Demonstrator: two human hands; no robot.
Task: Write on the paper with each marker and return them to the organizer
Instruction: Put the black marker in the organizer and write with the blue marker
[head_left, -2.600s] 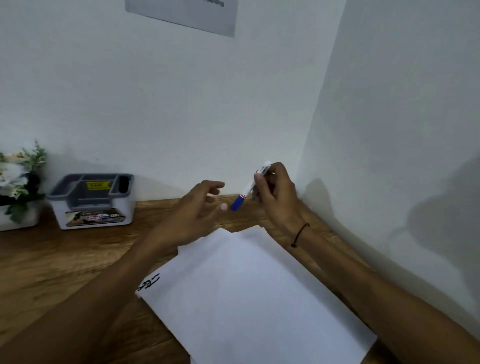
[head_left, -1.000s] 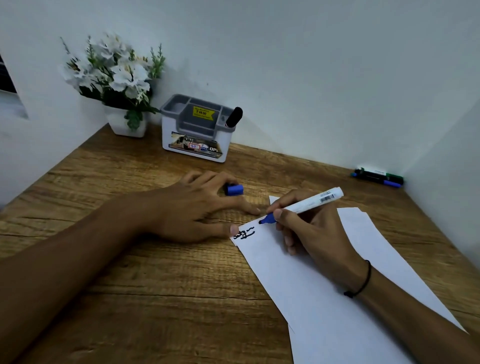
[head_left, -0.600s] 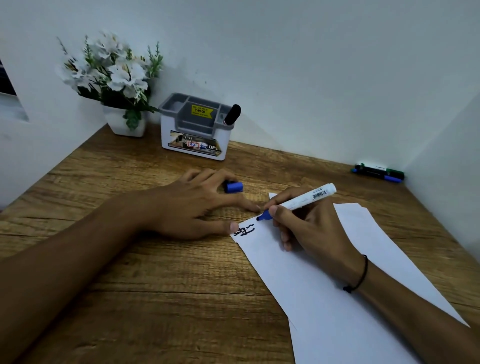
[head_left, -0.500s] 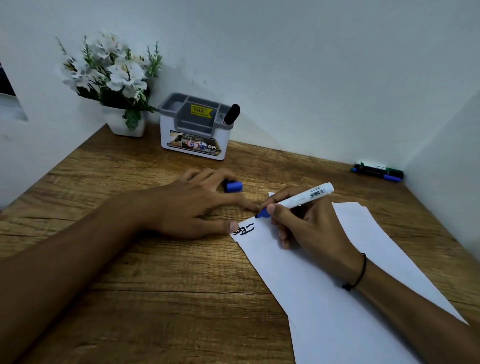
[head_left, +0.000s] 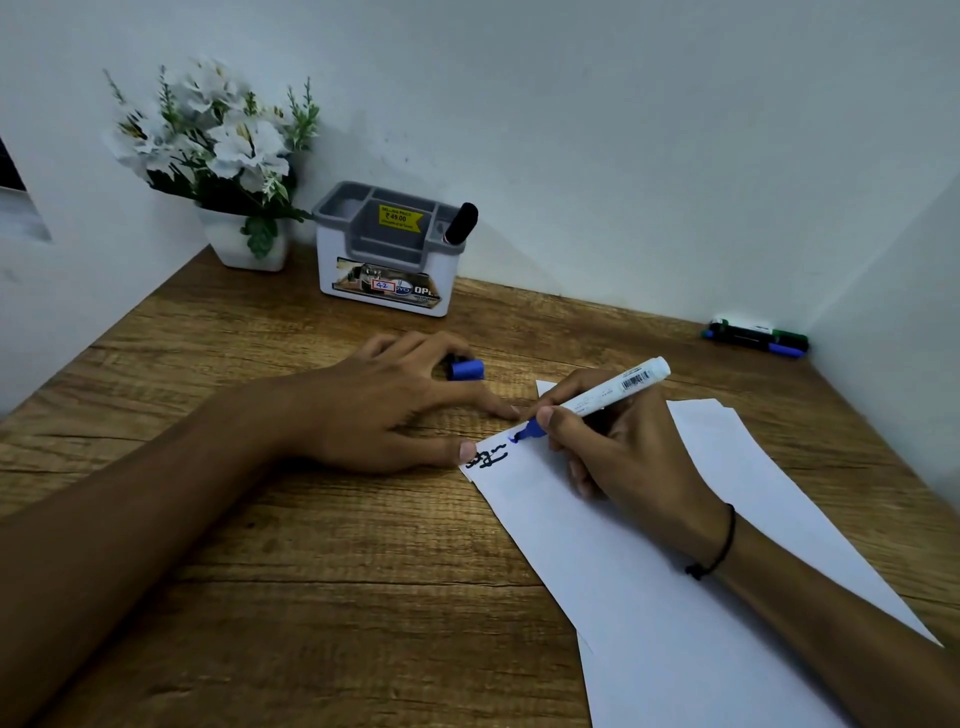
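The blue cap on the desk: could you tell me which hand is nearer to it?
Left. The left hand lies flat with its fingers right beside the blue cap, seemingly touching it. The right hand grips the blue marker over the paper, further right.

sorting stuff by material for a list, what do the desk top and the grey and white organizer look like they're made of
Brown desk top: wood or a wood-look laminate, matte; streaky grain lines run across it, but which one can't be told.
Grey and white box-shaped organizer: moulded plastic by the look, smooth with a slight sheen, rounded corners and printed stickers.
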